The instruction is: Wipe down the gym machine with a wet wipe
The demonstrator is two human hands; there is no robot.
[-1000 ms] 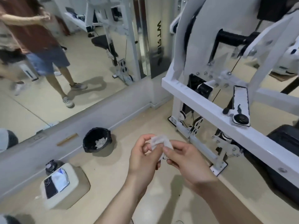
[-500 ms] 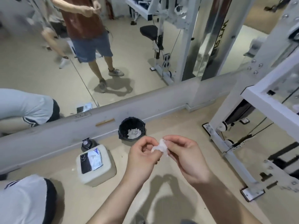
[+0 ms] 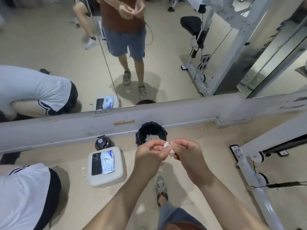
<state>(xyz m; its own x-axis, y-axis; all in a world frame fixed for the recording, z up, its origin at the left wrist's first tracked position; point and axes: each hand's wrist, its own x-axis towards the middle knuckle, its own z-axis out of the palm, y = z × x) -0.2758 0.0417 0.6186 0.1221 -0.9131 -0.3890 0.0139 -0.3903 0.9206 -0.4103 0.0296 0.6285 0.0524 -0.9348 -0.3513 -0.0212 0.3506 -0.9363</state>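
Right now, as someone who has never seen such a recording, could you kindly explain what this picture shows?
There is no robot here. The one picture comes from a camera worn on a person's head, looking forward and down, so the two forearms at the bottom are the wearer's own. The left hand and the right hand pinch a small crumpled wet wipe between them, above the floor. Just beyond stands a black bin with white crumpled pieces inside. To its left a white box carries a phone and a wipe pack, with a dark lidded bottle behind it. The white frame at the right is the gym machine. The upper half is a wall mirror, reflecting the room.
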